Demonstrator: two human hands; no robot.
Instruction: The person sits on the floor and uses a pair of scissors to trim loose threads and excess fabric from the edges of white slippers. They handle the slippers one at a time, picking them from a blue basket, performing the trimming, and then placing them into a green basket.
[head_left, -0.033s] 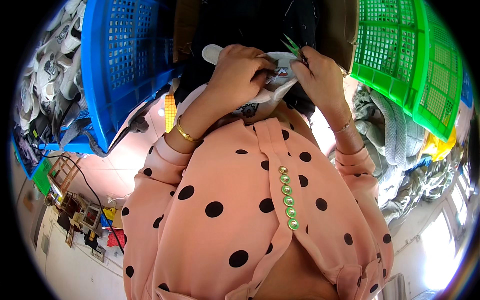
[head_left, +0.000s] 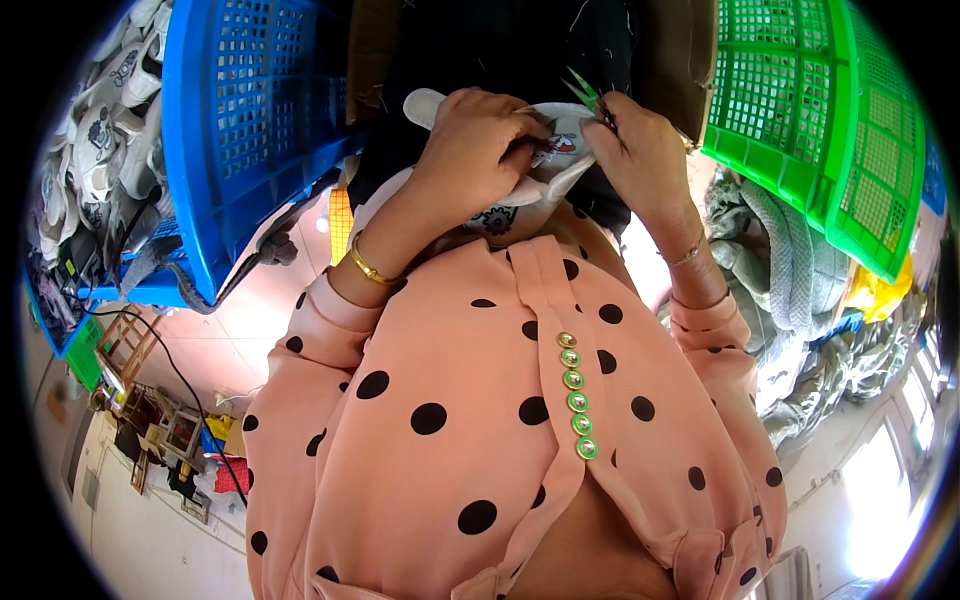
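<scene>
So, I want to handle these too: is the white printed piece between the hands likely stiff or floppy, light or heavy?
The white printed piece would probably bend yet partly keep its shape, since its edge curves up between the left hand and the right hand. It is likely light, as its edge looks thin.

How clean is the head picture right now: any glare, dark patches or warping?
Head view: glare blows out the window at lower right; the black cloth at top shows little detail; the blue crate and green crate curve with the fisheye; left hand, right hand and white piece look reasonably sharp.
</scene>
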